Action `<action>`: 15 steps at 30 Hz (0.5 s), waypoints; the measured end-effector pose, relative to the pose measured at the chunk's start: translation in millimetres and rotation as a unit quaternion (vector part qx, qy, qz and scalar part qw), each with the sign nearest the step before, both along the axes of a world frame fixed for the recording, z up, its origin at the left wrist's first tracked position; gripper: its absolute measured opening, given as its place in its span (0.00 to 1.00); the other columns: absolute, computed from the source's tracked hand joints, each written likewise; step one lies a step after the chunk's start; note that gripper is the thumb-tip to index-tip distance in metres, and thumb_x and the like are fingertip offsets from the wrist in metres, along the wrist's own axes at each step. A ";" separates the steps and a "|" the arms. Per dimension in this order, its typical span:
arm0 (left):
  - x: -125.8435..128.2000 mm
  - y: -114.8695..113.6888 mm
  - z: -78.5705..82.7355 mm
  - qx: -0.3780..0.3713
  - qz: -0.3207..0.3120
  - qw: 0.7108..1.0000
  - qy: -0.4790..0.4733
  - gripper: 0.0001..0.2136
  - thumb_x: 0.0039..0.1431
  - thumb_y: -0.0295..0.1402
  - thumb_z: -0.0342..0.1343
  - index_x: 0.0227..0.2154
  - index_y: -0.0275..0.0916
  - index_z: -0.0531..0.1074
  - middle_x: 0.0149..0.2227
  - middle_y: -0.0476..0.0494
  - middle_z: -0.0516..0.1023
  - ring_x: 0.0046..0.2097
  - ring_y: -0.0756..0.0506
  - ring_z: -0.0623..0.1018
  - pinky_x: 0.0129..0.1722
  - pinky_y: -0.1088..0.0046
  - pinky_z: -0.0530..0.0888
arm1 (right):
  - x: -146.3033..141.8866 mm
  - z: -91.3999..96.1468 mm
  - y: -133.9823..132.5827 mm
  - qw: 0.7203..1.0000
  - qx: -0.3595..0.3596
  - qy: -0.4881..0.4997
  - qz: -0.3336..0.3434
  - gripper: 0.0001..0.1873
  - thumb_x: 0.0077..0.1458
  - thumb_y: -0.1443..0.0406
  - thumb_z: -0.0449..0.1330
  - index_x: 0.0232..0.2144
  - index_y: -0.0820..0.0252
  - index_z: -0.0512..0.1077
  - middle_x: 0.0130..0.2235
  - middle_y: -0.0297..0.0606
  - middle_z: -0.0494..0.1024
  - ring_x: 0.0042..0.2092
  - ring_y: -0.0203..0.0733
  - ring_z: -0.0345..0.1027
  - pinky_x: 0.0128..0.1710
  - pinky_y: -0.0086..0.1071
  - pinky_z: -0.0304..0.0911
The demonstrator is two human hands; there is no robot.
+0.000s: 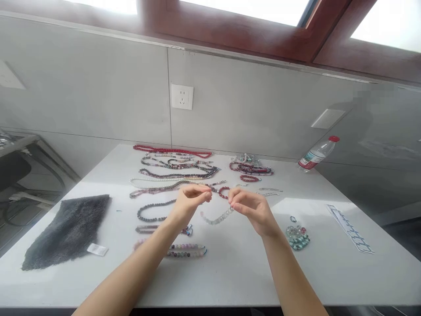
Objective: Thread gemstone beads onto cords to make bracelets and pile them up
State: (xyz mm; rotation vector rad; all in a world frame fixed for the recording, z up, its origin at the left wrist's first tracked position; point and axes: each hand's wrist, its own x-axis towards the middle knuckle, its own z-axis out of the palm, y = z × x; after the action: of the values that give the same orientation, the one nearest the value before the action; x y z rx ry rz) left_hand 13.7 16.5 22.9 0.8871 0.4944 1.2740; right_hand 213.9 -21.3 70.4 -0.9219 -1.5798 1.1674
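Observation:
A string of pale, translucent beads (217, 220) hangs in a curve above the white table, its right end at the fingertips of my right hand (253, 210). That hand is closed in a pinch on it. My left hand (190, 204) is also closed, thumb against fingertips, level with the right and a short way to its left. Whatever lies between the left fingertips is too small to make out. The string's left end hangs below those fingertips, and I cannot tell whether a thread joins them. Just behind the hands lies a red bead bracelet (224, 192), partly hidden.
Several bead strands, including a red necklace (173, 150) and a dark necklace (154, 205), cover the table's middle. A dark fuzzy cloth (70, 230) lies left. Loose green beads (298, 240), a blue-white strip (350, 230) and a red-capped bottle (317, 154) are right.

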 end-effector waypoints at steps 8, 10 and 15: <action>1.6 -2.8 -1.7 0.005 -0.025 1.000 -0.018 0.04 0.46 0.30 0.69 0.27 0.42 0.81 0.27 0.49 0.77 0.30 0.52 0.74 0.33 0.73 0.70 | 3.4 -2.7 -0.7 0.996 -0.053 -0.006 0.071 0.07 0.56 0.64 0.64 0.25 0.57 0.75 0.30 0.37 0.70 0.35 0.41 0.62 0.34 0.35 0.57; 0.7 -4.1 -0.6 0.005 -0.024 1.000 0.012 0.04 0.46 0.30 0.69 0.26 0.41 0.81 0.29 0.48 0.78 0.30 0.51 0.74 0.32 0.73 0.70 | 4.9 -3.2 -0.6 0.996 -0.046 -0.002 0.071 0.07 0.56 0.63 0.64 0.26 0.56 0.75 0.29 0.37 0.70 0.35 0.41 0.61 0.34 0.36 0.56; 1.8 -7.1 1.8 0.015 -0.012 0.996 0.091 0.06 0.45 0.33 0.70 0.27 0.39 0.81 0.30 0.44 0.80 0.32 0.48 0.77 0.33 0.71 0.72 | 6.5 -5.0 0.3 0.998 -0.021 0.048 0.043 0.08 0.56 0.62 0.63 0.26 0.55 0.74 0.34 0.38 0.70 0.38 0.43 0.61 0.36 0.36 0.56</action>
State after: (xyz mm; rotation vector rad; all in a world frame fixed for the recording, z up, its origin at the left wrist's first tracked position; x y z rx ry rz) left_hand 15.6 9.4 24.7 1.0372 0.6082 1.1861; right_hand 220.5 -21.0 65.4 -0.8184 -1.5348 1.2912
